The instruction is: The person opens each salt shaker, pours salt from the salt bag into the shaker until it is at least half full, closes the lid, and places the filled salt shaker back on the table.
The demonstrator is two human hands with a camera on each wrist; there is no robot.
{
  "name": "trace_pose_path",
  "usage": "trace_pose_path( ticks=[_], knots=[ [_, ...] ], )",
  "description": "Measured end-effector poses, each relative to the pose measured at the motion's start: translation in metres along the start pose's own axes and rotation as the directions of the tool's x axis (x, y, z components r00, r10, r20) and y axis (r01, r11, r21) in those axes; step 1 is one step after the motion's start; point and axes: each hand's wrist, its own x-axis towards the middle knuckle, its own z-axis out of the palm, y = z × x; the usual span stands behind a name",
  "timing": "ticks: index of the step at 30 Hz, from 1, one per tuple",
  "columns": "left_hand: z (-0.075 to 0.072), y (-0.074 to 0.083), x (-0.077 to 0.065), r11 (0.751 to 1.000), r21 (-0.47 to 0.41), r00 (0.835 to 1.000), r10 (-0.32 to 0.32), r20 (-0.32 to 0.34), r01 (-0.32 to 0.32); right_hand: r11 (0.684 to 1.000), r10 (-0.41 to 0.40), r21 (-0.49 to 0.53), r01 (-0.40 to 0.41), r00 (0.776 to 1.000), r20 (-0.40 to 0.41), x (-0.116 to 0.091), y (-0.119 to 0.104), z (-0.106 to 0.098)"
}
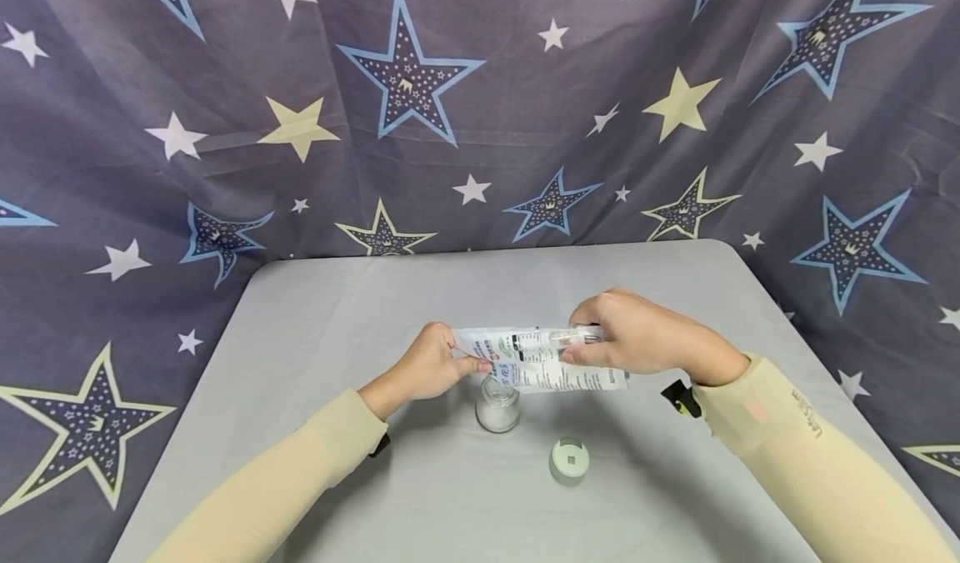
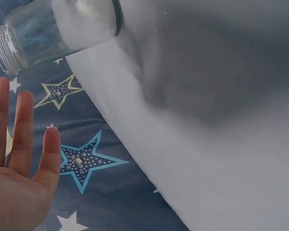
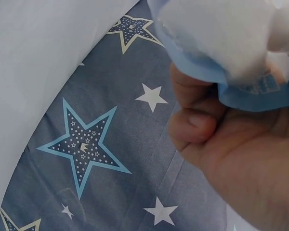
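Note:
A printed white plastic bag point(image 1: 536, 373) is held on its side over a small glass jar point(image 1: 498, 413), its left end at the jar's mouth. My left hand point(image 1: 431, 364) pinches the bag's left corner between thumb and finger. In the left wrist view, other fingers of the left hand point(image 2: 21, 159) extend beside the jar's threaded neck point(image 2: 8, 50). White contents lie inside the jar. At the bag's right end, my right hand point(image 1: 626, 334) grips it from above. The right wrist view shows curled fingers point(image 3: 195, 125) against the bag's blue edge point(image 3: 255, 98) and its white contents.
A pale green lid point(image 1: 570, 460) lies on the grey-covered table point(image 1: 360, 296), in front and to the right of the jar. Behind the table hangs a dark star-patterned cloth point(image 1: 510, 113). A few small white specks point(image 2: 156, 31) show near the jar's base.

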Motion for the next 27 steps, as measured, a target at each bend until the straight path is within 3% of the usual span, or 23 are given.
trace_pose_path(
  ticks=[27],
  knots=[
    [-0.0007,-0.0023,-0.0004,0.999,0.019,1.000,0.025,0.002,-0.025,0.999,-0.019,-0.033,0.020,0.999,0.027,0.0005,-0.0035,-0.0070]
  ],
)
